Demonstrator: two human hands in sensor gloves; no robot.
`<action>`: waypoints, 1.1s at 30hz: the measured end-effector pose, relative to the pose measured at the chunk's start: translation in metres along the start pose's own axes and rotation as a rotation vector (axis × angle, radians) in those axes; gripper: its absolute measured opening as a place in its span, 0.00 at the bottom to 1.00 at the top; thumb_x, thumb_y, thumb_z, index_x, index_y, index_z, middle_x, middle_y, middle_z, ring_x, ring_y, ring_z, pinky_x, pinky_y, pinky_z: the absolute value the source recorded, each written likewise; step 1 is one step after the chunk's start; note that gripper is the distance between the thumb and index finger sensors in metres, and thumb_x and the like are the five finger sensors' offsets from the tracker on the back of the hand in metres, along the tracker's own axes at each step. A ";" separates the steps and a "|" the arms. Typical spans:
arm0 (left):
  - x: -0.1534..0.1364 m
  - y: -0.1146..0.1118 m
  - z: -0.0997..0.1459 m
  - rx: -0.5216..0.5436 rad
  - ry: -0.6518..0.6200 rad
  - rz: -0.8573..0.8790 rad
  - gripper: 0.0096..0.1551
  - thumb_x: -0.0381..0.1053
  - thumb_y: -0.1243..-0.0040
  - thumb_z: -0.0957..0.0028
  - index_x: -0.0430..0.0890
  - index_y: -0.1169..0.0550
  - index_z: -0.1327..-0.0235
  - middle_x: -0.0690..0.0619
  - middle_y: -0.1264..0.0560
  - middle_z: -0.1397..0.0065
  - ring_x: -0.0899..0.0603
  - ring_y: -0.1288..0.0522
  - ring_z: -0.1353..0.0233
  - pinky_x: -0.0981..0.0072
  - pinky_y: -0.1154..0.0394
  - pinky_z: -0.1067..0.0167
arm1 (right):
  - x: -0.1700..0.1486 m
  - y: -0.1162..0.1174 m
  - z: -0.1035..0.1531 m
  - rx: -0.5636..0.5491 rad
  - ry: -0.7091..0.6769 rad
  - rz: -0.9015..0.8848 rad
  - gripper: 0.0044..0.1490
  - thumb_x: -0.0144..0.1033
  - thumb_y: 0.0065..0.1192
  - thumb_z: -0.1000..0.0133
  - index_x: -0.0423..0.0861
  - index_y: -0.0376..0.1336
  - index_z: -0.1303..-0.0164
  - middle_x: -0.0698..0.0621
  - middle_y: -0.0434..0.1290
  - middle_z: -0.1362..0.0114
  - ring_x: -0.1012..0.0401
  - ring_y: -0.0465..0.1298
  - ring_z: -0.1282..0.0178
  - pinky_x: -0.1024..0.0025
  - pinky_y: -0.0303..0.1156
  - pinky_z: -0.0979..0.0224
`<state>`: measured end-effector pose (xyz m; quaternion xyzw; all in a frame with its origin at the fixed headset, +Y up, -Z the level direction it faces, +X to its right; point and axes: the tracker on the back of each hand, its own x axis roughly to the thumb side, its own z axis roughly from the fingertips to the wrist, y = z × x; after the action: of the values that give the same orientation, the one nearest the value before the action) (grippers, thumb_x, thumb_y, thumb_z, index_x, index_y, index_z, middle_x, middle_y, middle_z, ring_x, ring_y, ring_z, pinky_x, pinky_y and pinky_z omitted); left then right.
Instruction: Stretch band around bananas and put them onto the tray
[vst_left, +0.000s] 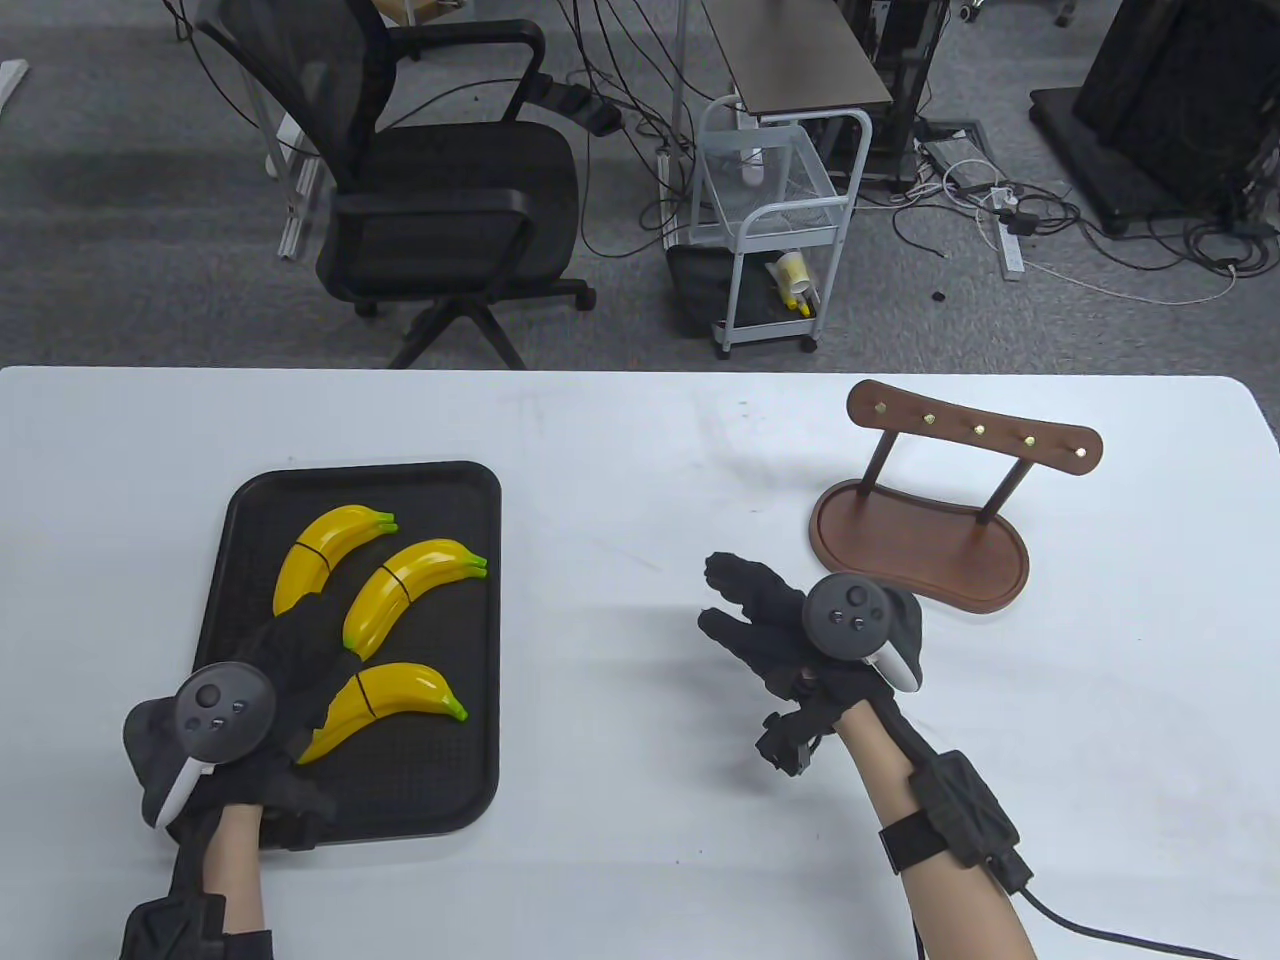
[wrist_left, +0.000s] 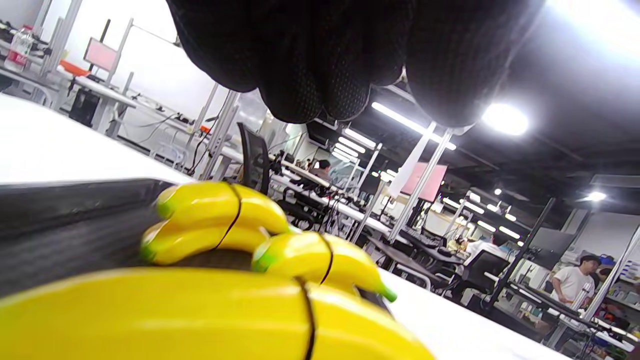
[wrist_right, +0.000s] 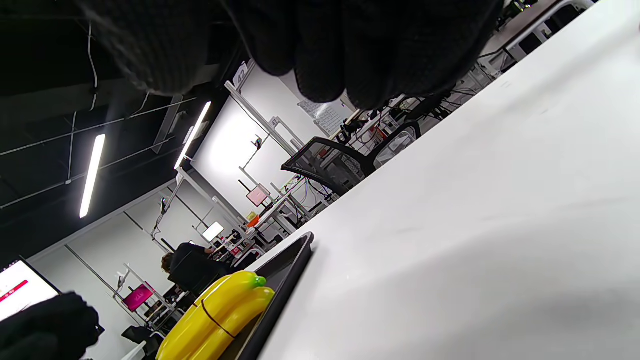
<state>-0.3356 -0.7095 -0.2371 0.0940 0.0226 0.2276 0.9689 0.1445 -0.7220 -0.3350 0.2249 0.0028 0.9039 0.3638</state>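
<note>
Three yellow banana bunches lie on the black tray (vst_left: 440, 780) at the table's left, each with a thin black band round it: a far one (vst_left: 330, 545), a middle one (vst_left: 415, 585) and a near one (vst_left: 400, 695). My left hand (vst_left: 300, 650) reaches over the tray's near left part, fingers stretched between the far and near bunches, gripping nothing. The left wrist view has the near bunch (wrist_left: 150, 315) right below the fingers (wrist_left: 310, 75). My right hand (vst_left: 745, 610) hovers over bare table mid-right, fingers loosely curled and empty. In the right wrist view, one bunch (wrist_right: 215, 310) shows at the tray's edge (wrist_right: 280, 280).
A brown wooden stand (vst_left: 930, 540) with a peg rail stands at the right of the white table (vst_left: 640, 450). Beyond the far edge are an office chair (vst_left: 440, 200) and a small wire cart (vst_left: 770, 230) on the floor.
</note>
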 end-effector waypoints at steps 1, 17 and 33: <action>0.003 0.002 -0.001 0.011 -0.003 0.004 0.36 0.59 0.34 0.42 0.54 0.34 0.22 0.54 0.29 0.18 0.40 0.26 0.21 0.44 0.32 0.23 | 0.002 -0.001 0.000 -0.002 -0.004 0.016 0.44 0.51 0.57 0.38 0.40 0.53 0.18 0.39 0.63 0.19 0.40 0.68 0.24 0.44 0.69 0.31; 0.092 0.008 -0.032 0.072 -0.160 0.018 0.35 0.60 0.39 0.38 0.51 0.34 0.20 0.50 0.30 0.16 0.36 0.28 0.20 0.40 0.35 0.24 | 0.033 -0.034 0.006 -0.090 -0.051 0.342 0.44 0.53 0.55 0.37 0.40 0.52 0.16 0.37 0.61 0.16 0.37 0.64 0.21 0.39 0.66 0.29; 0.136 -0.043 -0.043 -0.011 -0.175 -0.231 0.37 0.65 0.66 0.35 0.54 0.47 0.13 0.47 0.47 0.06 0.31 0.47 0.10 0.29 0.48 0.22 | 0.049 -0.024 0.008 -0.136 0.020 0.766 0.49 0.62 0.35 0.36 0.43 0.45 0.10 0.34 0.48 0.10 0.34 0.46 0.14 0.28 0.53 0.26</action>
<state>-0.1985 -0.6791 -0.2878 0.1050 -0.0526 0.1055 0.9875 0.1323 -0.6733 -0.3123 0.1762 -0.1378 0.9746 0.0139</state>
